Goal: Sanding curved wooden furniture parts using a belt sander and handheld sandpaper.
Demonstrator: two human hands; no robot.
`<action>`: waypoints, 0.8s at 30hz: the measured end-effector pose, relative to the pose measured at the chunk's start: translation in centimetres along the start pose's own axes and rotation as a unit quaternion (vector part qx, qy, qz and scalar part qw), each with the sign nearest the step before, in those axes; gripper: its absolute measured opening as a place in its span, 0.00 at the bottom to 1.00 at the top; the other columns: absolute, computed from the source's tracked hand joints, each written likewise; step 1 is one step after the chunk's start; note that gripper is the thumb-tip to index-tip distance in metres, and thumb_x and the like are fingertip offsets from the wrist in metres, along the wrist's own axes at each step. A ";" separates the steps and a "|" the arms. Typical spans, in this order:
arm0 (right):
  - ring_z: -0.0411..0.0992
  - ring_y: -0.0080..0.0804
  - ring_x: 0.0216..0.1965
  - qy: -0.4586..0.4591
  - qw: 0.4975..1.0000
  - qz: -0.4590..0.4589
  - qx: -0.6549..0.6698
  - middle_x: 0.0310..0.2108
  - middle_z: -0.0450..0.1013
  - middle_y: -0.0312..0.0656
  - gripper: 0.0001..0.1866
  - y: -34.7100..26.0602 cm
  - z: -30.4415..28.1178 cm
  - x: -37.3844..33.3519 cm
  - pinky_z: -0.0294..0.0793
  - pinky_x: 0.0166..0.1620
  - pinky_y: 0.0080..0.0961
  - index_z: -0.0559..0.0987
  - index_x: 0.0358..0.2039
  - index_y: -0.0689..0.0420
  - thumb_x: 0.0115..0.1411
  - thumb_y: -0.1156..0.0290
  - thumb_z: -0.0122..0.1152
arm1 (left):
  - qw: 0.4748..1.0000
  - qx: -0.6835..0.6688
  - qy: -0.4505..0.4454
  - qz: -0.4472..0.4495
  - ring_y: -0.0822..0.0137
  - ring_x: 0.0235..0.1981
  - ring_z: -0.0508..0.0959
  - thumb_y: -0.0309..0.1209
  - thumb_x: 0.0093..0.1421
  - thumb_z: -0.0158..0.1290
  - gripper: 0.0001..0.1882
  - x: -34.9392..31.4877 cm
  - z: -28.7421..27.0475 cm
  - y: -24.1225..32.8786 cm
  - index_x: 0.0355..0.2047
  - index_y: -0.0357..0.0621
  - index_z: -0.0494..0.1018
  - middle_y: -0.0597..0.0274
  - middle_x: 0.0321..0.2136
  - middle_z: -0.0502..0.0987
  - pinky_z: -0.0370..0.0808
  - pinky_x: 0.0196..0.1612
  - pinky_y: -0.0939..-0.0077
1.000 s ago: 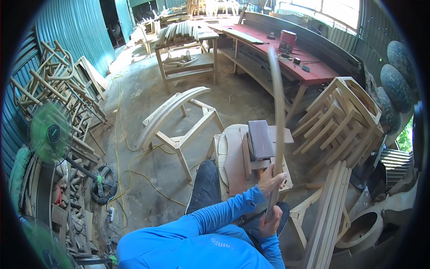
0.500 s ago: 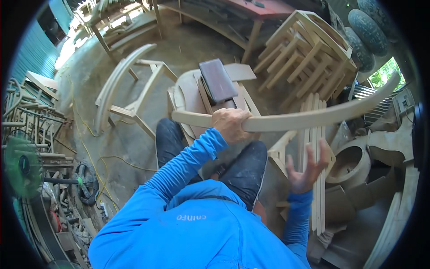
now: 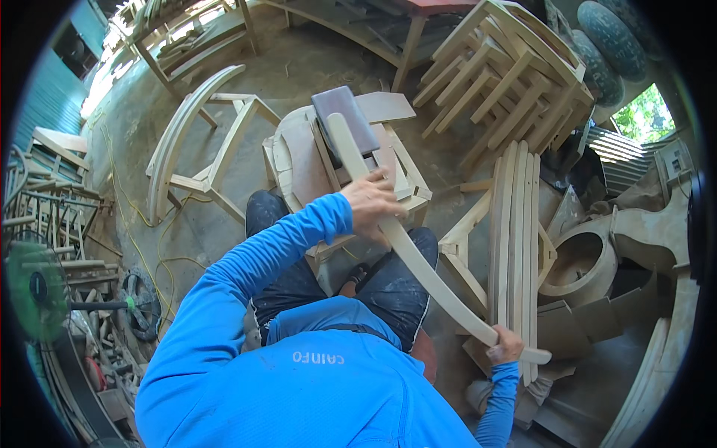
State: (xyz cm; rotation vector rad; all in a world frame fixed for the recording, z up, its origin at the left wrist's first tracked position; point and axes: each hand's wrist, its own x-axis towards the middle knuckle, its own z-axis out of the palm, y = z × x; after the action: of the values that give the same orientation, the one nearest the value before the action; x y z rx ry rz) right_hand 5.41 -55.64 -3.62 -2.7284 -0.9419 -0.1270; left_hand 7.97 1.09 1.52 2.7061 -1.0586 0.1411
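Observation:
A long, curved pale wooden strip (image 3: pixel 423 266) slants across my lap, from the workpiece in front of me down to the right. My left hand (image 3: pixel 371 205) lies loosely around its upper part, fingers somewhat apart. Near the strip's lower end my right hand (image 3: pixel 506 346) is closed around it. The strip's upper tip overlaps a flat, brownish-purple rectangular block (image 3: pixel 346 119). That block rests on a pale wooden frame with a panel (image 3: pixel 302 153), between and beyond my knees.
Several long wooden strips (image 3: pixel 514 224) lean on a small wooden frame (image 3: pixel 467 246) at right. A curved frame (image 3: pixel 224 160) stands on the floor at left, near a yellow cord (image 3: pixel 127 205). Stacked wooden frames (image 3: pixel 508 82) stand far right; a green fan (image 3: pixel 36 284) is at left.
The strip has swung from nearly level to a steep slant, its right end now low. My right hand, empty and spread before, has closed on that end. My left hand's hold has loosened.

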 end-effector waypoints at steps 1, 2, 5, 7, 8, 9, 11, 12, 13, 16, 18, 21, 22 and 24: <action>0.79 0.50 0.29 0.000 1.000 0.005 0.005 0.26 0.79 0.44 0.16 -1.4 0.7 -0.1 0.76 0.33 0.44 0.81 0.34 0.49 0.42 0.67 0.73 | 0.993 0.041 0.061 -0.093 0.54 0.57 0.75 0.54 0.53 0.63 0.27 -0.5 0.8 -0.8 0.48 0.54 0.78 0.57 0.43 0.79 0.63 0.64 0.48; 0.79 0.49 0.29 -0.002 0.999 0.031 0.017 0.26 0.79 0.44 0.15 -3.1 1.2 -0.1 0.76 0.32 0.43 0.81 0.33 0.49 0.42 0.68 0.73 | 0.972 0.083 0.121 -0.184 0.50 0.65 0.69 0.56 0.58 0.60 0.31 -0.8 1.4 -1.5 0.55 0.53 0.75 0.52 0.52 0.77 0.55 0.70 0.42; 0.79 0.47 0.28 -0.011 0.997 0.064 0.041 0.26 0.79 0.43 0.14 -5.1 2.3 -0.4 0.77 0.32 0.41 0.81 0.33 0.49 0.43 0.68 0.73 | 0.892 0.096 0.085 -0.433 0.47 0.75 0.53 0.60 0.66 0.49 0.41 -0.5 2.7 -4.9 0.71 0.47 0.61 0.43 0.71 0.58 0.42 0.74 0.36; 0.80 0.46 0.28 -0.019 0.996 0.069 0.052 0.26 0.79 0.43 0.14 -5.4 2.7 -0.2 0.78 0.32 0.40 0.81 0.33 0.49 0.43 0.69 0.73 | 0.866 0.080 0.074 -0.488 0.47 0.76 0.48 0.59 0.67 0.48 0.44 0.0 3.7 -6.0 0.73 0.43 0.56 0.44 0.73 0.52 0.40 0.75 0.37; 0.80 0.46 0.28 -0.025 0.997 0.060 0.049 0.26 0.79 0.43 0.15 -5.5 2.6 0.0 0.79 0.33 0.40 0.81 0.33 0.50 0.42 0.69 0.73 | 0.835 0.063 0.067 -0.542 0.47 0.77 0.43 0.58 0.67 0.48 0.46 0.4 4.1 -6.3 0.74 0.40 0.51 0.46 0.76 0.47 0.37 0.75 0.37; 0.80 0.46 0.28 -0.031 0.997 0.049 0.046 0.27 0.79 0.42 0.15 -5.6 2.5 0.4 0.79 0.33 0.39 0.81 0.33 0.50 0.42 0.69 0.73 | 0.819 0.056 0.036 -0.569 0.49 0.78 0.41 0.55 0.68 0.47 0.46 0.6 4.3 -6.7 0.75 0.38 0.48 0.47 0.77 0.44 0.37 0.75 0.38; 0.80 0.46 0.28 -0.039 0.997 0.043 0.052 0.27 0.79 0.42 0.16 -6.0 2.2 1.5 0.79 0.33 0.39 0.81 0.34 0.51 0.41 0.69 0.74 | 0.811 0.064 0.055 -0.579 0.49 0.78 0.41 0.53 0.68 0.46 0.45 0.6 5.4 -7.6 0.75 0.38 0.47 0.47 0.77 0.44 0.38 0.75 0.38; 0.80 0.46 0.28 -0.044 0.997 0.036 0.056 0.28 0.80 0.43 0.17 -6.2 2.2 2.0 0.79 0.33 0.39 0.81 0.34 0.51 0.41 0.69 0.74 | 0.801 0.072 0.077 -0.589 0.50 0.78 0.41 0.50 0.68 0.45 0.43 0.4 5.9 -8.1 0.75 0.38 0.47 0.47 0.77 0.44 0.38 0.75 0.39; 0.80 0.46 0.28 -0.046 0.997 0.036 0.056 0.28 0.80 0.43 0.17 -6.3 2.4 2.4 0.79 0.33 0.39 0.81 0.34 0.51 0.41 0.69 0.74 | 0.801 0.071 0.076 -0.589 0.50 0.78 0.41 0.50 0.68 0.45 0.43 0.5 6.0 -8.5 0.75 0.38 0.47 0.47 0.77 0.44 0.38 0.75 0.39; 0.80 0.47 0.29 -0.048 0.995 0.019 0.081 0.30 0.80 0.43 0.18 -7.2 3.0 3.9 0.79 0.34 0.39 0.81 0.37 0.51 0.42 0.69 0.74 | 0.794 0.056 0.094 -0.599 0.51 0.78 0.40 0.47 0.67 0.46 0.43 0.5 6.0 -10.4 0.75 0.38 0.47 0.48 0.77 0.44 0.39 0.76 0.41; 0.81 0.46 0.30 -0.051 0.993 0.010 0.109 0.31 0.81 0.44 0.21 -8.1 3.6 5.9 0.80 0.34 0.39 0.81 0.41 0.50 0.43 0.69 0.75 | 0.798 0.073 0.102 -0.590 0.51 0.78 0.40 0.46 0.66 0.46 0.43 0.0 5.2 -13.0 0.75 0.38 0.47 0.49 0.77 0.44 0.39 0.76 0.43; 0.80 0.46 0.31 -0.046 0.994 -0.007 0.098 0.31 0.79 0.44 0.27 -9.4 4.2 9.6 0.78 0.34 0.40 0.80 0.47 0.49 0.43 0.66 0.77 | 0.797 0.084 0.118 -0.587 0.52 0.78 0.43 0.46 0.64 0.48 0.44 -2.0 4.5 -17.3 0.75 0.38 0.49 0.50 0.76 0.47 0.42 0.76 0.46; 0.79 0.47 0.31 -0.045 0.996 -0.011 0.082 0.31 0.79 0.43 0.28 -10.1 4.3 10.7 0.78 0.35 0.40 0.80 0.48 0.49 0.44 0.65 0.77 | 0.793 0.079 0.122 -0.591 0.52 0.78 0.44 0.46 0.64 0.48 0.44 -2.6 4.2 -18.6 0.75 0.38 0.49 0.50 0.76 0.48 0.43 0.76 0.46; 0.78 0.47 0.30 -0.036 0.996 0.003 0.076 0.30 0.77 0.43 0.29 -11.9 4.7 12.7 0.77 0.34 0.41 0.79 0.50 0.49 0.45 0.62 0.78 | 0.792 0.095 0.098 -0.595 0.52 0.78 0.44 0.46 0.64 0.48 0.44 -3.9 2.9 -21.3 0.75 0.38 0.49 0.50 0.76 0.48 0.43 0.76 0.47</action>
State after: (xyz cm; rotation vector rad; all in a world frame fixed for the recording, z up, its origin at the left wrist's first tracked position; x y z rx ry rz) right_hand 8.04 -37.82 -3.59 -2.6101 -0.9225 0.0418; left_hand 19.59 18.15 -5.79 2.8703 0.8408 0.2830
